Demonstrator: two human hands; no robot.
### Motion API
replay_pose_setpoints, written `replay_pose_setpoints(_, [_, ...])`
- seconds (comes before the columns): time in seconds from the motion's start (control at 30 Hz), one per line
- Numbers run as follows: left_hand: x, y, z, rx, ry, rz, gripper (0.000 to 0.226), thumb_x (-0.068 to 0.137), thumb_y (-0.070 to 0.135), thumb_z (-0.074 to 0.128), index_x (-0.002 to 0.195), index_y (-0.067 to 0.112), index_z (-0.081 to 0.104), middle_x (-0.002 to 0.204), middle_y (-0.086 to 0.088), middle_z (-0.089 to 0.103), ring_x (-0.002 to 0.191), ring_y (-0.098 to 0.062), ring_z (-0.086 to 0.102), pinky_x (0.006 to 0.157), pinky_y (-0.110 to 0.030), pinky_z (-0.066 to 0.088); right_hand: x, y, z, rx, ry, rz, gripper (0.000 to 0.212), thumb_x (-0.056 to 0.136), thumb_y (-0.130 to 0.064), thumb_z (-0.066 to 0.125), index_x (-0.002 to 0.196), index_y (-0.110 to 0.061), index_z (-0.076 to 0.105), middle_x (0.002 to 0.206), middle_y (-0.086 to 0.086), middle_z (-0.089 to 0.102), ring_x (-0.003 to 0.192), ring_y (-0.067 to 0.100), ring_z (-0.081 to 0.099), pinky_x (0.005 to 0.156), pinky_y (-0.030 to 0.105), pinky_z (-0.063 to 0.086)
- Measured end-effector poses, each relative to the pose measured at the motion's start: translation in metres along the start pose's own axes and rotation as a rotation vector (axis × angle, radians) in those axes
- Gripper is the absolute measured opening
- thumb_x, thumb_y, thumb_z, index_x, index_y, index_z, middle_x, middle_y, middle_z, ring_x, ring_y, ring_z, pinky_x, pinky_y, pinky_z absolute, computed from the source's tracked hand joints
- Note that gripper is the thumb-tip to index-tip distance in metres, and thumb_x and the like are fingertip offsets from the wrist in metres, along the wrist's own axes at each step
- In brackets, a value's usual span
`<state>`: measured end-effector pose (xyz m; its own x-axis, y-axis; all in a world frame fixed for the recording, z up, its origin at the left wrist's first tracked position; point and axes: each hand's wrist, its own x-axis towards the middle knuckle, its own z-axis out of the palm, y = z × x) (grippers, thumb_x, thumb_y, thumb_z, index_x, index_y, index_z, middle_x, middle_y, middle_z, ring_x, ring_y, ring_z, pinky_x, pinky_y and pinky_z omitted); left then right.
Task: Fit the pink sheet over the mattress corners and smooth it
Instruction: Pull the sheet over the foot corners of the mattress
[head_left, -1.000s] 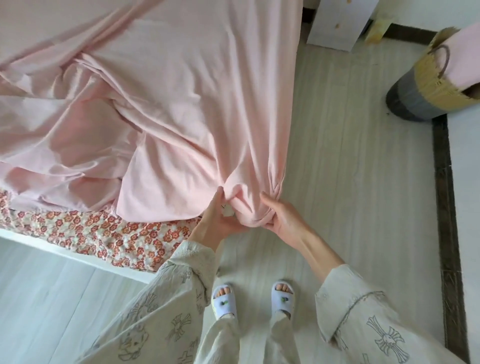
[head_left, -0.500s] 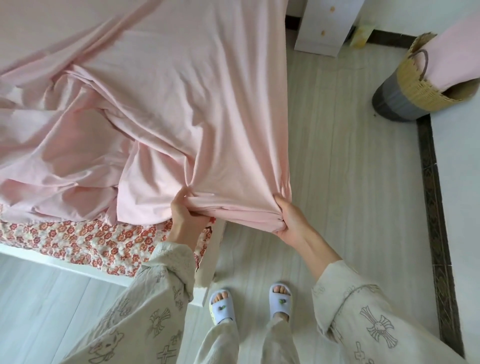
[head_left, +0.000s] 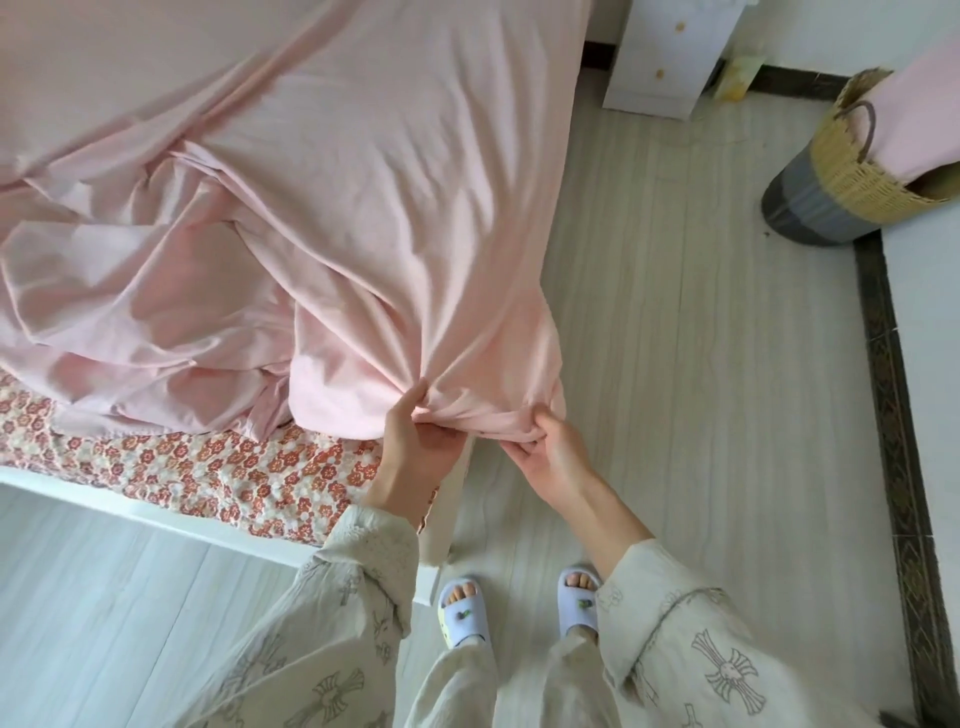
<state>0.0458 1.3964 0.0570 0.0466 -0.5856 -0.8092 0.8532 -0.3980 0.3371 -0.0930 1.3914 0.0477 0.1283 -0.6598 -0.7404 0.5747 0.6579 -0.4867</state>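
The pink sheet (head_left: 363, 197) lies crumpled over the bed, bunched in folds on the left and hanging over the near corner. A floral-patterned mattress (head_left: 208, 467) shows bare along the near side below the sheet. At that corner my left hand (head_left: 421, 441) grips the gathered hem of the sheet from the left. My right hand (head_left: 550, 447) pinches the same hem from the right. The two hands are a short way apart, with a bunched strip of fabric stretched between them.
The white bed frame (head_left: 156, 514) runs under the mattress. A white drawer unit (head_left: 670, 52) stands at the far wall. A woven basket (head_left: 841, 176) holding pink cloth sits at the right. My slippered feet (head_left: 519, 608) stand on the pale plank floor by the corner.
My hands have come closer together at the corner while holding the hem. The sheet corner has been pulled further down over the mattress corner, and the view has shifted slightly.
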Motion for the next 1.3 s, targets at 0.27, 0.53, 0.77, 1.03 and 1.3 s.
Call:
replay_pose_setpoints(0.27, [-0.031,0.023,-0.023,-0.111,0.037,0.112,0.015,0.080,0.014,0.066,0.076,0.012,0.052,0.066,0.002,0.048,0.052,-0.007,0.048,0.046,-0.015,0.043,-0.009,-0.001,0.000,0.089,0.192,-0.017,0.023,0.101,-0.029,0.037,0.086,-0.021,0.052,0.128,0.008,0.056,0.122,0.031,0.052,0.103,0.054,0.041])
replay_pose_setpoints(0.53, [-0.059,0.035,-0.066,0.139,0.062,0.335,0.057,0.087,-0.015,0.048,0.128,0.022,0.039,0.099,0.008,0.053,0.060,0.004,0.057,0.051,-0.002,0.046,-0.027,0.003,-0.022,-0.013,0.232,0.030,0.029,0.096,-0.046,0.043,0.107,-0.021,0.052,0.106,0.006,0.063,0.081,0.026,0.063,0.061,0.036,0.059])
replay_pose_setpoints(0.77, [-0.082,0.022,-0.097,-0.046,-0.068,0.166,0.029,0.089,0.041,0.053,0.091,0.016,0.069,0.084,-0.010,0.074,0.077,-0.029,0.071,0.063,-0.042,0.059,-0.056,0.023,-0.041,-0.083,-0.010,0.183,0.071,0.078,-0.066,0.056,0.127,-0.014,0.054,0.094,0.012,0.074,0.086,0.028,0.070,0.070,0.033,0.056])
replay_pose_setpoints(1.03, [-0.126,-0.017,-0.129,0.012,-0.189,0.115,0.041,0.092,0.032,0.047,0.114,-0.001,0.061,0.110,-0.023,0.067,0.103,-0.041,0.064,0.094,-0.052,0.048,-0.106,0.070,-0.051,-0.204,-0.153,0.122,0.018,0.088,-0.028,0.058,0.071,-0.022,0.054,0.077,-0.002,0.066,0.086,0.011,0.062,0.080,0.025,0.039])
replay_pose_setpoints(1.3, [-0.155,-0.049,-0.168,-0.175,-0.132,0.146,0.033,0.092,0.029,0.047,0.106,-0.001,0.052,0.083,-0.024,0.070,0.065,-0.028,0.068,0.051,-0.025,0.056,-0.137,0.112,-0.062,0.039,0.012,0.114,0.017,0.094,-0.012,0.047,0.080,-0.012,0.057,0.050,0.001,0.067,0.044,0.011,0.066,0.045,0.019,0.052])
